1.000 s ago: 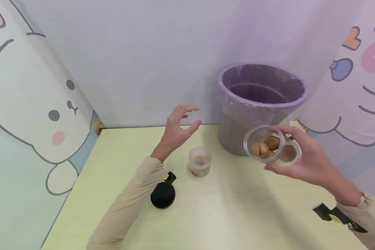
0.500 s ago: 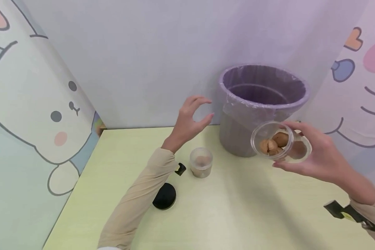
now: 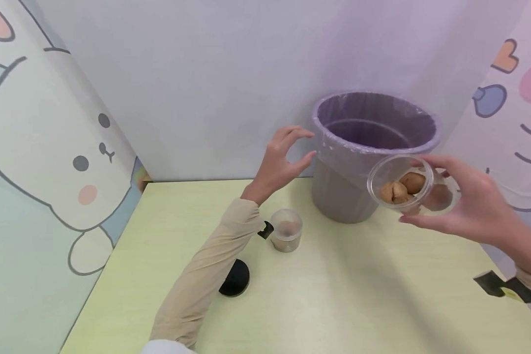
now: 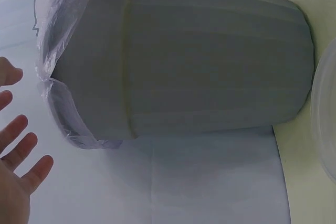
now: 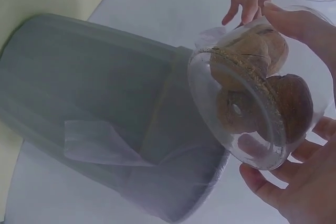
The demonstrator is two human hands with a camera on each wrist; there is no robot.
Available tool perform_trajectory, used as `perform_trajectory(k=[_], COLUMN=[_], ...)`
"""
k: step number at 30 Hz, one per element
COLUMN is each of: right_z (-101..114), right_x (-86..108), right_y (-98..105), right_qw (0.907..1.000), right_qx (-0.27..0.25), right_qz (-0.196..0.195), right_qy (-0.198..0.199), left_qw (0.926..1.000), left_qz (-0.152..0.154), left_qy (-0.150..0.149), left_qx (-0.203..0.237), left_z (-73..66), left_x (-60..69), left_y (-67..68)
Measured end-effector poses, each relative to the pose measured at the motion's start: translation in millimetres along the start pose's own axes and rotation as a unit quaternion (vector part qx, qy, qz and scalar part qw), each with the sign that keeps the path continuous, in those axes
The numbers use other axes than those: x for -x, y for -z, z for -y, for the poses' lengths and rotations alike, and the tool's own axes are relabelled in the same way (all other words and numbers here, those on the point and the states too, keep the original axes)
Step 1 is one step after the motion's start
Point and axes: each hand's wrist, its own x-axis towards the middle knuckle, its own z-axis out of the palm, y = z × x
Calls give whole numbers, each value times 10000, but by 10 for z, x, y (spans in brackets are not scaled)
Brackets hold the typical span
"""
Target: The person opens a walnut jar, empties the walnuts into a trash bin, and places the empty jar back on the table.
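My right hand (image 3: 480, 201) curls thumb and fingers round opposite sides of a tilted clear jar (image 3: 391, 168) of walnuts (image 3: 394, 192), a grip that leaves the rim ring unblocked, and the tilt probably makes the nuts gather low against the wall. I hold it above the worktop (image 3: 327, 300), just beside the lined waste bin (image 3: 345, 194); my left hand (image 3: 282, 162), holding nothing, keeps its thumb well apart from bent fingers near the bin's other side.

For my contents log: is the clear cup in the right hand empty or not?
Not empty: the clear cup in the right hand holds several brown nuts, visible through it in the head and right wrist views.
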Motion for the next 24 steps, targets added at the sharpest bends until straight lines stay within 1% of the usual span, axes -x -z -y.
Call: perform_trajectory(k=[4,7,12,16,20,23,24], right_z=[-23,-44,-85,-126,-171,-203,-212], right_x=[-40,-73,-132,-178,-207,-230,-236], right_y=[76,139,240,296,344,376,388], right_qw=[9999,9999,9998,9997,9993,9987,9981], right_qx=[68,-31,-31,200,369,489,573], right_qz=[49,55,66,100,104,97,119], right_qy=[-100,84,181,89,8,-114,-212], left_qw=[9999,9996,9987,9968,9939,9934,9935], left_qz=[97,148,335,584,862,915,907], left_qy=[-108,-217,-298,-434,-621,-641,-630], left_qx=[-87,-140,-232,-331,-306,-271,-285], left_z=[-14,-20,-10,-13,-31,-43,-44], left_x=[-64,-120,-201,-246,-270,-279,-281], left_y=[-41,-84,-163,-220,-277,-314,-325])
